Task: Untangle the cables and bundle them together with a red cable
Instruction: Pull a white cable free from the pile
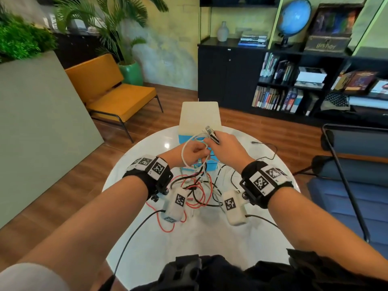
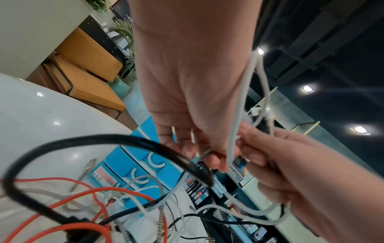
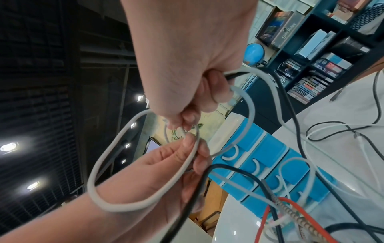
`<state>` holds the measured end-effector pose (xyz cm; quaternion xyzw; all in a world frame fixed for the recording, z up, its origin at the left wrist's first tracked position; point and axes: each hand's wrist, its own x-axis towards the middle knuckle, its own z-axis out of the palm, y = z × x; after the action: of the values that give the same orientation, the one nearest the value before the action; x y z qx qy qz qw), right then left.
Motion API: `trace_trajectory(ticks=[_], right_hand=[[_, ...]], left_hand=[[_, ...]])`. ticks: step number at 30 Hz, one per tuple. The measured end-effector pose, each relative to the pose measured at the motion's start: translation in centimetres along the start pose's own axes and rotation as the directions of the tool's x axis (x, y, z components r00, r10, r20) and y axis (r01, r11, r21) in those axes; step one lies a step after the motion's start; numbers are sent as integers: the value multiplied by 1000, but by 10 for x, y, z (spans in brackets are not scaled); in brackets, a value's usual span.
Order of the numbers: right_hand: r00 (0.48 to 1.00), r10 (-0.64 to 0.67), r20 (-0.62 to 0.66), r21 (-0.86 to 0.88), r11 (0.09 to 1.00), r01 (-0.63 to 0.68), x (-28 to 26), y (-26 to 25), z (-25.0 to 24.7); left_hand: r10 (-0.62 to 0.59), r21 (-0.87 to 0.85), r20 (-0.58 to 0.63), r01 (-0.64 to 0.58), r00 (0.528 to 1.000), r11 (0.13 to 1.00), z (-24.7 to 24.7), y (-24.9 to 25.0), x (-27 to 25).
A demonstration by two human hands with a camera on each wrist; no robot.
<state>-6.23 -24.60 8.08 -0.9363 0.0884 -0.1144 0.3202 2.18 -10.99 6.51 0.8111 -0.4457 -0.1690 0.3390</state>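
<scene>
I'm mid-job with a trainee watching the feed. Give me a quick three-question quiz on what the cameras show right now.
1. True or false: the red cable is lifted off the white table.
2. Which colour is the loop that the left hand and right hand both hold? A) white B) red C) black
3. Fill in: behind the hands stands a ____ drawer box.

Key: 1 false, it lies on the table in the tangle; 2 A, the white cable; 3 blue.

Wooden floor (image 1: 69, 185), orange chair (image 1: 117, 95), black bookshelf (image 1: 304, 80), potted palm (image 1: 117, 28)
</scene>
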Motion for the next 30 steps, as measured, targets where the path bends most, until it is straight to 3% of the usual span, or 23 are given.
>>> trace_trajectory(ticks=[6, 11, 17, 23, 27, 30], right_hand=[[970, -5, -243, 195, 979, 54, -4, -13, -23], [918, 31, -396, 335, 935, 113, -3, -24, -47], [804, 144, -577, 415, 900, 137, -6, -27, -63], [711, 225, -666, 445, 885, 137, -5, -25, -68], [727, 221, -650, 421, 901, 103, -6, -15, -70], [812, 131, -569, 308, 949, 62, -8, -9, -71]], left_hand=[[-59, -68, 186, 73, 981, 995, 10, -17, -9], [-116, -43, 215, 128, 970, 991, 22, -36, -13], [-170, -10, 238, 178, 956, 984, 27, -45, -18], [-174, 92, 228, 157, 958, 983, 35, -48, -19], [-199, 35, 188, 196, 962, 980, 39, -53, -22], [-213, -71, 146, 225, 966, 972, 31, -46, -22]])
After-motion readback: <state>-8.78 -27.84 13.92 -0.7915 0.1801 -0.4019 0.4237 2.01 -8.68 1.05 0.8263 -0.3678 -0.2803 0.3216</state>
